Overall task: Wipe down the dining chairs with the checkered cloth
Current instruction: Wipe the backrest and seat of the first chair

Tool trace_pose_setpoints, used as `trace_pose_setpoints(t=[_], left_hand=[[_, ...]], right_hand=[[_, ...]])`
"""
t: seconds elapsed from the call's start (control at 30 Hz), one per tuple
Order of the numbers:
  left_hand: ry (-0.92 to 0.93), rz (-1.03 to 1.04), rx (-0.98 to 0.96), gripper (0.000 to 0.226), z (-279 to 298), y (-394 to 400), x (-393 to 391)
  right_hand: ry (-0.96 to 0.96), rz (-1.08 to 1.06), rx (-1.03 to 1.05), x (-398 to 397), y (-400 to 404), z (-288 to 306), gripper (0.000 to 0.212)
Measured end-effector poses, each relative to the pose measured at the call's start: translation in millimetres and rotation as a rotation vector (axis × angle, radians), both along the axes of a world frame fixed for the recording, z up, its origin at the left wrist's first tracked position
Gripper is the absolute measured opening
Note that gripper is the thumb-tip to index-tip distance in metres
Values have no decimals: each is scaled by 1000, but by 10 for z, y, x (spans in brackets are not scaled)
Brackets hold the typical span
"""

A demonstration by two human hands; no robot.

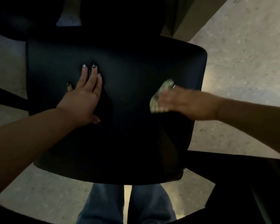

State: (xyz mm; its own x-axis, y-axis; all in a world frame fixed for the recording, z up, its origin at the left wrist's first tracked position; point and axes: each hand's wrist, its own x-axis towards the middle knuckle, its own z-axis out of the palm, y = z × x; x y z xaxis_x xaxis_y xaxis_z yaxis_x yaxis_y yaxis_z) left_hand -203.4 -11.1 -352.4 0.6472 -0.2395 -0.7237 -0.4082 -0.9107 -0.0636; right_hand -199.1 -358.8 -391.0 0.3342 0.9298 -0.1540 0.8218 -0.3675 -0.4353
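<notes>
A black dining chair fills the middle of the head view, its flat dark seat facing me. My left hand rests flat on the seat's left half, fingers straight and spread. My right hand is blurred on the seat's right side and grips the bunched checkered cloth, which sticks out pale past the fingers and presses on the chair surface.
Pale speckled floor lies to the right and below. More dark furniture stands at the lower right and at the far left edge. My legs in blue jeans stand just under the chair's near edge.
</notes>
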Motion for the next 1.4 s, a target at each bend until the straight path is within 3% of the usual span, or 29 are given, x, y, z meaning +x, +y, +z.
trace_pose_setpoints(t=[0.13,0.37,0.47,0.53,0.67,0.8,1.0,1.13,1.4], left_hand=[[-7,7,3,141,-5,2,-16],[-11,14,25,141,7,-35,-10],[-10,10,52,140,32,-65,-11],[-1,4,79,140,68,-106,-9],[7,-16,132,136,163,-221,-25],[64,149,26,119,308,-284,-98],[98,119,-191,97,887,-250,-437],[73,120,-327,91,1569,37,-766],[-216,326,-510,77,2180,890,-1686]], right_hand=[[-65,-404,-11,-218,-166,-24,43],[-9,-114,-39,-552,-399,21,69],[69,-132,-25,-467,-332,170,58],[155,-314,31,-465,-248,321,49],[353,-906,183,-401,-120,744,56],[450,-1168,181,-240,30,1373,58],[399,-1208,201,-407,619,2327,51],[421,-1270,338,-874,1317,2762,45],[344,-1157,338,-1599,2652,2742,49]])
